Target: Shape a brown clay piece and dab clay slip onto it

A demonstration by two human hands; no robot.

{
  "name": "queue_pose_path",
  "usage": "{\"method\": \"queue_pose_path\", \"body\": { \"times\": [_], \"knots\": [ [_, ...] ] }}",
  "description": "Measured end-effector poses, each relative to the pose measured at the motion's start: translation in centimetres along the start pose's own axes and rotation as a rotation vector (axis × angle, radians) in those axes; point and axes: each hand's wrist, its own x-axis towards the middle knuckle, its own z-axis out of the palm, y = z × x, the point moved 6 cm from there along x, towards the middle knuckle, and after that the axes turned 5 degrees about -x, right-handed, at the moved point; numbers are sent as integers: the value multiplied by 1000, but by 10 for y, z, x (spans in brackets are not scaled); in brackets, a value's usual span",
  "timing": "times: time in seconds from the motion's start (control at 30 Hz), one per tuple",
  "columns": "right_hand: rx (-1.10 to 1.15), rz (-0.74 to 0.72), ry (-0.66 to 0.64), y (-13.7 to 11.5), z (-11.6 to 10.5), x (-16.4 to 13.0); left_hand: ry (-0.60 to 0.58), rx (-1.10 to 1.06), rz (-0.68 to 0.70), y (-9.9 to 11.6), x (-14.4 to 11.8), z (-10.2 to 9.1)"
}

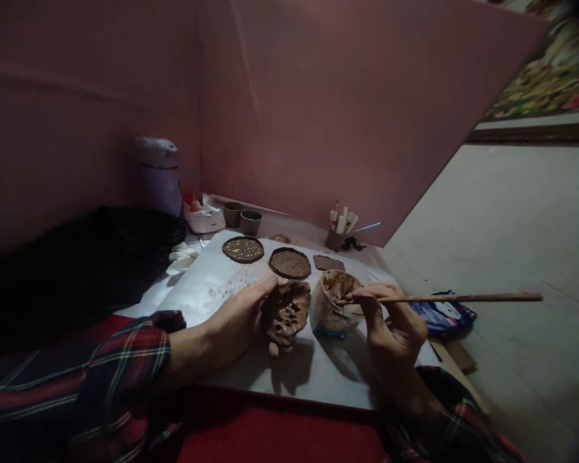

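While discs [290, 263] lie beyond, cup [329, 307], perhaps slip-filled, beside clay [287, 313]

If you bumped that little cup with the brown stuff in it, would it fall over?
Probably not easily: the cup sits low and wide on the white sheet. It looks thin and light, so it might slide. The stick reaches into it and could lever it.

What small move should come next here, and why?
Probably carry the brush from the cup to the clay piece: the right hand has its tip in the cup's brown mix, and the left hand holds the piece beside it.
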Motion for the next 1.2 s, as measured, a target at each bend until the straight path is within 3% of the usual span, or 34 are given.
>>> {"method": "queue_pose_path", "body": {
  "times": [0.3,0.5,0.63,0.93,1.03,1.1,1.2],
  "knots": [
    [0,-92,-22,-6,-1,-1,33,-44,8,2,1,-2],
    [24,-48,-20,-3,1,-1,-33,-88,34,2,5,-1],
    [43,-31,-16,-1,1,-1,1,-102,-9,-2,4,-2],
    [69,87,70,2,-7,1,23,-82,-61,-5,0,1],
    [64,132,4,4,-5,3,32,-76,-62,-5,1,2],
    [105,190,-29,6,-4,3,40,-89,-57,-4,1,1],
    [192,315,44,10,-8,3,17,-137,-65,-5,1,0]
  ]
}}
